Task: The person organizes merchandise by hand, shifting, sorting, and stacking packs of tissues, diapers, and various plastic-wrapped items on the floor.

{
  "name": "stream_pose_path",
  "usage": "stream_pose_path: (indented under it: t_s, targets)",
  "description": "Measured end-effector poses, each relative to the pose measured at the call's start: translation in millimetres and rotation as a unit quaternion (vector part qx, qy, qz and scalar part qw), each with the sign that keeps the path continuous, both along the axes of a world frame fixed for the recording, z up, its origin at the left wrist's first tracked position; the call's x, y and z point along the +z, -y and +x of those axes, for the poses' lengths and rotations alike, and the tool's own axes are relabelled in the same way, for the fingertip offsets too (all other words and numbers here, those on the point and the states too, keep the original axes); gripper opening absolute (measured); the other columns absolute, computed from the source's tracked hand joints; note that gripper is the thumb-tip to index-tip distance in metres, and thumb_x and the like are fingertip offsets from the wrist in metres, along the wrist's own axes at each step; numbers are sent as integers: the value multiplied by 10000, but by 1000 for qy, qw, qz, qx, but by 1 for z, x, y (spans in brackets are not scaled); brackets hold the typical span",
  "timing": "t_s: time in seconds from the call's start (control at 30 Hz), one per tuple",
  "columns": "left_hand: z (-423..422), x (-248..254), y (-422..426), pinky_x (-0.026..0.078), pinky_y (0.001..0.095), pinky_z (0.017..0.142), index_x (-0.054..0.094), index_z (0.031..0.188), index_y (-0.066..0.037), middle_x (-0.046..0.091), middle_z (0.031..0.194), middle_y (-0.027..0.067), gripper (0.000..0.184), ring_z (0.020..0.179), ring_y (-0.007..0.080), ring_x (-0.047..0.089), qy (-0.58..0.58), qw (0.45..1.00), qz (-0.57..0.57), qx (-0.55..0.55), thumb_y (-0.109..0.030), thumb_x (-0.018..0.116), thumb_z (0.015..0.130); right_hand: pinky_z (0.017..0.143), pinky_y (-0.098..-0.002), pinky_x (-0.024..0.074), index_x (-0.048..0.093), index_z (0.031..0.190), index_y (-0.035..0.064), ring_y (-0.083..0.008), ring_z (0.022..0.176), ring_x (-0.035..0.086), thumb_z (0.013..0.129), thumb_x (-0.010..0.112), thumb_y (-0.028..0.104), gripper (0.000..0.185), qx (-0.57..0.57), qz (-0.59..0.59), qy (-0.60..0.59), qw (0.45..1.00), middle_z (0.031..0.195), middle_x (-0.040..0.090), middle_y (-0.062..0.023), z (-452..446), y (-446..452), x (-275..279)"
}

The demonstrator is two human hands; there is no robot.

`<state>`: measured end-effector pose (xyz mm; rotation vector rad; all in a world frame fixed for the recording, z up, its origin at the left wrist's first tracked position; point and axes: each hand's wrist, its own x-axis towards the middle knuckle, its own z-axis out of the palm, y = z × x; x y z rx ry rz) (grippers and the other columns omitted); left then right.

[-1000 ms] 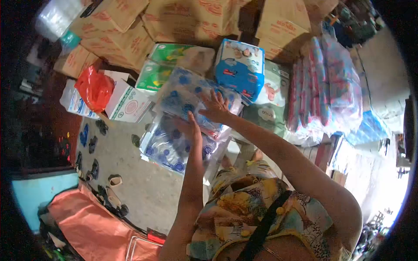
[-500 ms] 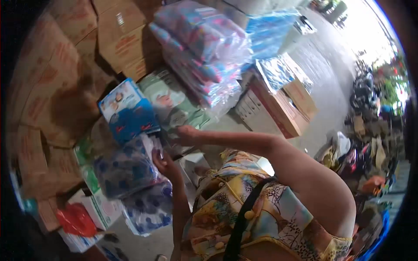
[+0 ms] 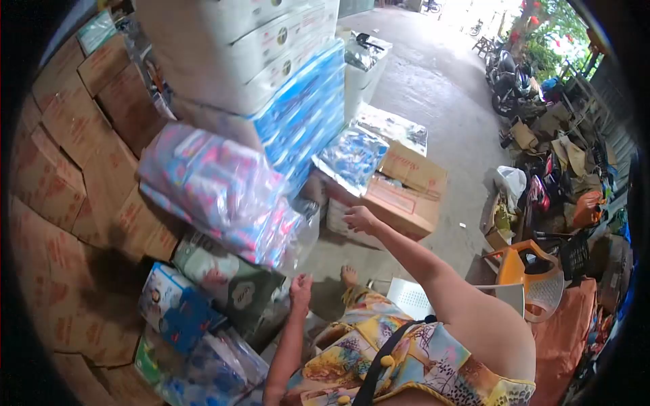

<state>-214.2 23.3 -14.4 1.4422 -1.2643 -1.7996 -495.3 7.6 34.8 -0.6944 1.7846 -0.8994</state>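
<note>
My right hand (image 3: 362,220) reaches out at the near edge of an open cardboard box (image 3: 405,193), its fingers curled; what they hold, if anything, is too small to tell. A silvery-blue plastic pack (image 3: 353,157) lies just beyond it. My left hand (image 3: 300,289) is closed beside the green-grey pack (image 3: 233,287), below a pile of pink-and-blue packs in clear plastic (image 3: 217,189). At the lower left lie a blue pack (image 3: 177,304) and clear bags with blue spots (image 3: 217,369).
Brown cartons (image 3: 81,271) are stacked along the left. Tall white packs (image 3: 271,51) stand over blue wrapped packs (image 3: 305,108). An orange chair (image 3: 525,267), a white perforated seat (image 3: 406,298) and a reddish-orange cover (image 3: 565,338) are at the right. Motorbikes (image 3: 504,78) stand farther off.
The view has swung to the right. My hands have left the blue-spotted bags; my right hand is now by the open box and my left by the green-grey pack.
</note>
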Motion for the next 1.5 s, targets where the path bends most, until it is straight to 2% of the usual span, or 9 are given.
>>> stream_pose_path:
  t_s: [0.23,0.27,0.37,0.4,0.5,0.77,0.97,1.17,1.5]
  targets:
    - [-105,-1,47,297,189,458,496,784,-128,395,582,-52,152,520,53,367,-72,986,147,-39,-224,590,712,404,-246,375,525,758,45,-124,489,463,721,537,200,160,-155,-111,67,979,612,474,-27,-87,6,-6]
    - [-120,1,53,258,182,422,485,741,-155,348,542,-70,133,480,41,326,-65,981,180,-33,-239,585,715,538,-300,438,500,931,11,-197,660,529,732,528,258,319,-243,-106,253,930,814,521,-135,-106,13,-35]
    - [-165,5,74,255,195,413,476,721,-160,349,571,-76,152,498,45,325,-42,979,196,-34,-276,574,718,742,-375,406,354,1128,-24,-305,953,455,731,528,338,564,-307,29,198,930,1116,383,-234,-133,32,-43]
    - [-178,-1,80,255,195,413,476,721,-160,349,571,-76,152,498,45,325,-43,978,199,-33,-276,574,718,878,-446,284,212,1217,-13,-368,1127,256,714,538,406,731,-269,33,215,938,1255,179,-244,-145,34,-48]
    - [-213,-13,99,259,199,424,482,733,-169,357,604,-75,168,526,47,332,-59,974,218,-10,-310,570,714,921,-465,219,142,1236,-4,-379,1169,151,700,564,407,796,-303,16,247,920,1269,104,-255,-164,46,-61]
    - [-266,-35,131,355,270,582,422,1043,-115,463,1000,-25,408,822,93,426,-86,974,209,-34,-337,550,725,881,-482,254,259,1193,18,-326,1145,235,621,636,431,800,-372,30,221,901,1245,236,-196,-188,71,-78]
    - [-292,-72,131,284,286,864,347,1132,23,427,1112,95,565,1011,178,397,-192,971,142,9,-282,580,717,590,-364,434,448,1006,-16,-258,759,528,613,666,384,602,-363,-24,289,885,924,514,-134,-191,81,-92]
    - [-304,-68,132,319,292,827,394,1097,13,450,1079,78,517,970,170,420,-178,959,220,-1,-258,596,706,591,-345,435,480,971,12,-213,694,540,629,658,374,528,-402,22,203,893,846,541,-89,-189,101,-81]
    - [-311,-58,134,424,286,629,470,1023,-5,529,921,75,466,746,158,524,-201,953,226,0,-284,618,682,739,-394,414,485,982,77,-213,810,529,679,626,318,412,-343,-96,460,813,911,551,-63,-200,105,-106]
